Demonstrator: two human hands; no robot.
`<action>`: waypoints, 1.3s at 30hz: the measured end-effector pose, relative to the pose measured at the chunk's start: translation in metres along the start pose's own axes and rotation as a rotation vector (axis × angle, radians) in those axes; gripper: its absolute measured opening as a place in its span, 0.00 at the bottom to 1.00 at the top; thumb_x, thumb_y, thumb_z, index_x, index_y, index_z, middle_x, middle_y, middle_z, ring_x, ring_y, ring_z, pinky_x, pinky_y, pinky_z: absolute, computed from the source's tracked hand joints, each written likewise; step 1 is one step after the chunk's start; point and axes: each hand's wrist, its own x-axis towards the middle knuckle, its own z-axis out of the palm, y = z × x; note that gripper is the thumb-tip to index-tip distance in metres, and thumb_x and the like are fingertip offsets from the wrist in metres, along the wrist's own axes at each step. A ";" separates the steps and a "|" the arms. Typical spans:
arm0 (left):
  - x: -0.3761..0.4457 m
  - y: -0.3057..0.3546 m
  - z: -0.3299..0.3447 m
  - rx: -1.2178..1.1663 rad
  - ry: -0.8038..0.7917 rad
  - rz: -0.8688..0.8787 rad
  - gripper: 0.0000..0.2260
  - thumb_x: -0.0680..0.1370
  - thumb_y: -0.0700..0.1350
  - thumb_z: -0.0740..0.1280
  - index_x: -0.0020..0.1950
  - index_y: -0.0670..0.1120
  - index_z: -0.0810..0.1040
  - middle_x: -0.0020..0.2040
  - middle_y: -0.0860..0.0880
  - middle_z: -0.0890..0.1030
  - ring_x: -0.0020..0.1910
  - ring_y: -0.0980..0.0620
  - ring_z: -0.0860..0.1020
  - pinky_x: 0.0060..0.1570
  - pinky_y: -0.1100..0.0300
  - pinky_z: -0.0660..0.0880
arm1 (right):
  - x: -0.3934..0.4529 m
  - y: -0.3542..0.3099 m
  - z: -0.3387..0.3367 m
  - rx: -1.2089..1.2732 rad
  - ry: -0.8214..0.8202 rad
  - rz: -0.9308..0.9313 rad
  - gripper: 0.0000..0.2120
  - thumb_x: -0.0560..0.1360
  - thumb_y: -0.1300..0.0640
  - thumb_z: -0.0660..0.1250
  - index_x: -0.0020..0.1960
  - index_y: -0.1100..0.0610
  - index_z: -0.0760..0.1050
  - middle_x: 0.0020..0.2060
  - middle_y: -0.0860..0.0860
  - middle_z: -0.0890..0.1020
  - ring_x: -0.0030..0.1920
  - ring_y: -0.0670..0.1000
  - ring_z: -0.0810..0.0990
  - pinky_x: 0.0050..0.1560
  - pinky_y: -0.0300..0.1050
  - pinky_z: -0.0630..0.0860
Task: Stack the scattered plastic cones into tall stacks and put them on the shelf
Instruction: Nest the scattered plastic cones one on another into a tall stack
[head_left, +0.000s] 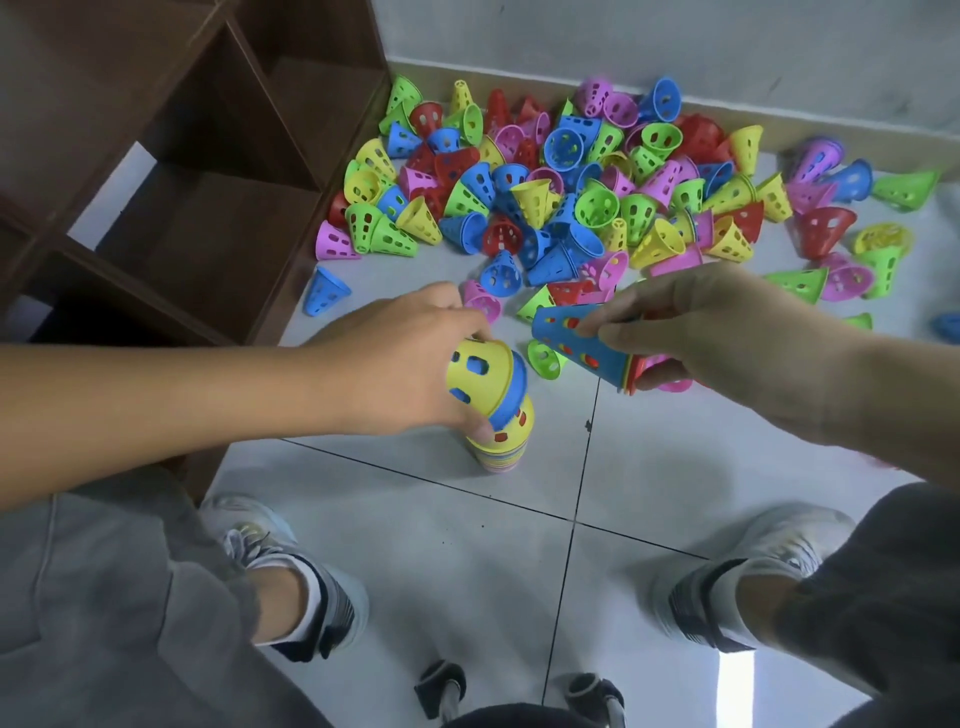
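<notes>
Shelf (171, 171) of dark wood stands at ten o'clock from you, with open compartments, and no cones are seen inside it. Next, your left hand (400, 364) curls its fingers round the top of the stack (498, 415) that stands on the floor tiles (649, 467) just in front of your feet; a yellow cone sits tilted over a blue one there, so it looks not fully seated. At one o'clock your right hand (691, 327) pinches a small nested bundle (587, 345), blue outside, with red and yellow rims showing at the wide end, held on its side. Behind both hands, from eleven to two o'clock, the loose pile of cones (571, 192) lies against the wall. These cones appear to be thin, light plastic with holes, stiff enough to keep their shape yet probably smooth and easy to slip. You would do best to take each one by the wall near the wide rim, and to steady a tall stack low as well as at the top, because I judge it could lean or come apart when lifted.
</notes>
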 end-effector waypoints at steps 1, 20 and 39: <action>0.003 -0.001 0.003 -0.012 -0.001 0.006 0.36 0.61 0.72 0.75 0.64 0.58 0.74 0.51 0.60 0.67 0.47 0.53 0.74 0.50 0.52 0.77 | 0.000 0.000 0.000 0.000 0.003 0.008 0.10 0.79 0.58 0.68 0.44 0.49 0.86 0.46 0.50 0.84 0.35 0.48 0.82 0.36 0.37 0.80; 0.009 0.019 -0.022 -1.137 0.028 0.057 0.23 0.67 0.44 0.79 0.60 0.46 0.80 0.56 0.50 0.86 0.58 0.52 0.83 0.61 0.57 0.78 | -0.004 -0.005 0.003 0.860 -0.131 -0.017 0.27 0.69 0.62 0.70 0.67 0.52 0.74 0.52 0.60 0.84 0.46 0.55 0.79 0.40 0.40 0.82; 0.003 0.001 0.012 -0.707 0.017 0.094 0.22 0.67 0.49 0.82 0.58 0.56 0.79 0.51 0.53 0.85 0.51 0.48 0.82 0.53 0.47 0.80 | 0.008 0.018 0.012 0.260 -0.078 0.046 0.13 0.77 0.60 0.70 0.61 0.56 0.75 0.49 0.58 0.86 0.47 0.55 0.87 0.54 0.53 0.83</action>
